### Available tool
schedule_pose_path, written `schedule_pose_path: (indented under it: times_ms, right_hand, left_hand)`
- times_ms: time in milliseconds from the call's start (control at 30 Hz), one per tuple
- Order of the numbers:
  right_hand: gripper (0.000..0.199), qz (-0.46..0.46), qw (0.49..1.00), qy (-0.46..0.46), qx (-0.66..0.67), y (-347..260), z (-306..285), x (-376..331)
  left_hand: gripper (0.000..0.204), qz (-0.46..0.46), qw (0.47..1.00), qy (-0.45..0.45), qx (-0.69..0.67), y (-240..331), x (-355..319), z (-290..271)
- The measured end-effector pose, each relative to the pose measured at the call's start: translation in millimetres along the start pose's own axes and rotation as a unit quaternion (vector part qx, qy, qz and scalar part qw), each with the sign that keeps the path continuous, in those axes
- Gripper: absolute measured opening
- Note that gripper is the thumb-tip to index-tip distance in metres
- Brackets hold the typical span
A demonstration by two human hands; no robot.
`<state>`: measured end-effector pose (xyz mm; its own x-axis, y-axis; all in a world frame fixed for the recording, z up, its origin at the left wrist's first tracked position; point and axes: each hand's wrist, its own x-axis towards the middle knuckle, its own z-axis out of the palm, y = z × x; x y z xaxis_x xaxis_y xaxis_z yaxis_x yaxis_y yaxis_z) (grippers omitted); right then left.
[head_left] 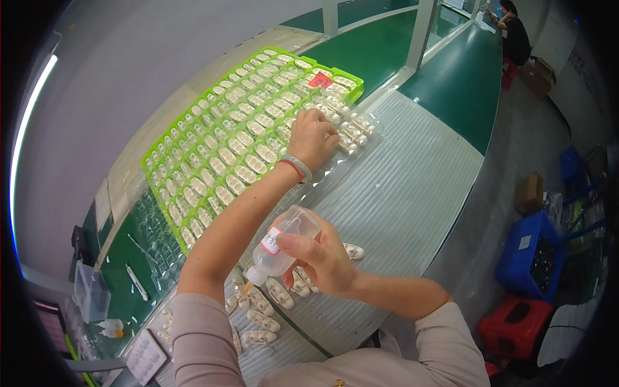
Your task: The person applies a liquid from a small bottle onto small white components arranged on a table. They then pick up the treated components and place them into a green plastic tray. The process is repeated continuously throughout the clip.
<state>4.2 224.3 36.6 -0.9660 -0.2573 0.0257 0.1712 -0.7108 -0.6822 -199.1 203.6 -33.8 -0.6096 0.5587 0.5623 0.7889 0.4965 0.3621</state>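
My right hand (322,255) is wrapped round a translucent squeeze bottle (293,222) with a white label, tilted nozzle-down. The nozzle tip is over several loose white oval parts (261,300) on the ribbed surface. My left arm stretches across to the far side, where my left hand (313,137) has its fingers bent down on a clear plastic tray (332,169) of white parts. Its fingertips are partly hidden, so what they pinch does not show. Beside that hand, a large bright green tray (149,169) carries rows of white oval parts, with a red tag (320,80) on it.
A ribbed grey mat (412,168) covers the green bench (464,84). Left are a clear box (90,293), a white pen-like tool (137,282) and a small bottle (112,329). A blue crate (529,255) and red stool (514,327) stand right. Another person (516,39) sits far off.
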Motion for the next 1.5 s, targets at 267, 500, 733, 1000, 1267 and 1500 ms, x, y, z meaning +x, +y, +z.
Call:
schedule_pose_path:
  times_ms: [267, 500, 733, 1000, 1267, 1500]
  right_hand:
    - [0.029, -0.034, 0.999, -0.004, -0.021, 0.6, -3.3, 2.6]
    - [0.029, -0.078, 0.995, 0.010, -0.066, 4.3, 2.7, -1.9]
    - [0.050, -0.067, 0.974, -0.023, -0.216, 31.5, 8.5, -9.1]
    - [0.043, -0.041, 0.958, -0.029, -0.281, 43.8, 6.5, -9.1]
    - [0.041, -0.034, 0.957, -0.029, -0.288, 47.5, 8.5, -9.0]
    - [0.047, -0.038, 0.938, -0.028, -0.343, 50.2, 6.0, -9.9]
  left_hand:
    - [0.007, 0.064, 0.996, 0.060, 0.020, 3.7, -3.4, -96.6]
    - [0.015, -0.008, 0.993, -0.012, 0.121, 70.3, -147.6, -220.4]
    - [0.024, -0.122, 0.985, 0.025, 0.117, 138.3, -260.4, -221.6]
    - [0.026, -0.107, 0.989, 0.043, 0.090, 139.1, -282.6, -216.6]
    - [0.032, -0.087, 0.991, 0.027, 0.098, 135.2, -283.7, -220.5]
    - [0.033, -0.081, 0.990, 0.021, 0.109, 133.9, -284.9, -221.8]
